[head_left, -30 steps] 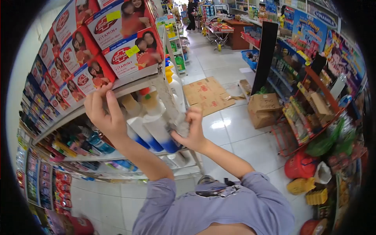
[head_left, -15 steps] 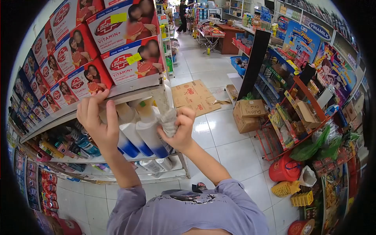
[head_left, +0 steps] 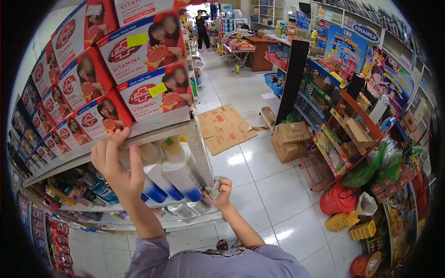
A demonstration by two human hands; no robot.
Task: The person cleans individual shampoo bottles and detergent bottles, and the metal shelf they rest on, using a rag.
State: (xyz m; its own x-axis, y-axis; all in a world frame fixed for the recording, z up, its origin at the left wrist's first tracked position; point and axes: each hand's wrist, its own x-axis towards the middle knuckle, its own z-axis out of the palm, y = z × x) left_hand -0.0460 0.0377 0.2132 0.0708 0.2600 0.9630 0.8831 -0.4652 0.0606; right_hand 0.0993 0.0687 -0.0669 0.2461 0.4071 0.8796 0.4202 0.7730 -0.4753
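Wiping of the shelf upright (head_left: 200, 148) is in hand, judged about midway down the post. Right hand (head_left: 221, 192) is closing its grip around a grey cloth (head_left: 213, 186), pressing it against the upright's lower part, just right of the white-and-blue bottles (head_left: 181, 173). Left hand (head_left: 116, 164) is bracing with fingers spread on the shelf edge (head_left: 143, 132) under the red soap boxes (head_left: 148, 92), holding nothing. Next move likely calls for sliding the cloth further down without nudging bottles. Open floor (head_left: 273, 185) is lying to the right; cardboard boxes (head_left: 289, 136) are sitting well apart.
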